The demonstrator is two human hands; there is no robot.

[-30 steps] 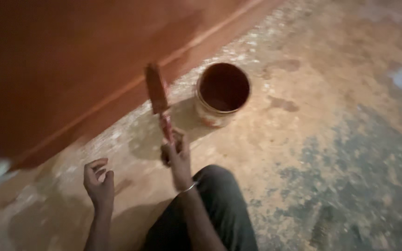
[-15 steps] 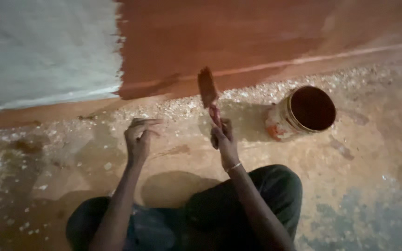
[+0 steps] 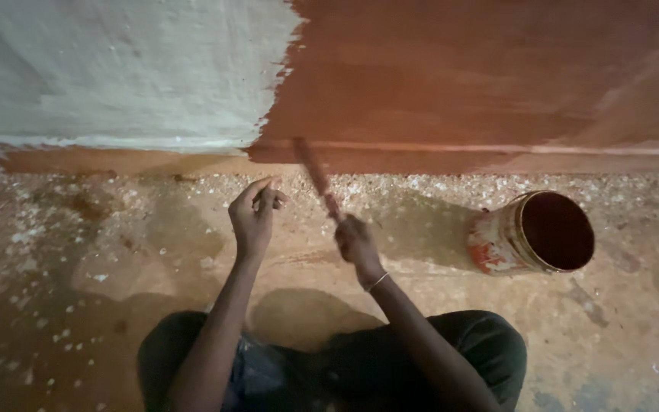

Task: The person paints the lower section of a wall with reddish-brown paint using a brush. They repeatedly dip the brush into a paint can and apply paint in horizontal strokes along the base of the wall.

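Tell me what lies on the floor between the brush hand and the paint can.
Only bare, paint-stained floor in shadow lies between the right hand holding the brush and the paint can, in the head view.

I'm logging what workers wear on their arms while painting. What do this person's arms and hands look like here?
Both forearms are bare, with no sleeves or gloves in view. The right hand has a thin, pale bangle round its wrist. The left hand wears nothing that shows: no ring, band or watch. Dark trousers cover the legs below.
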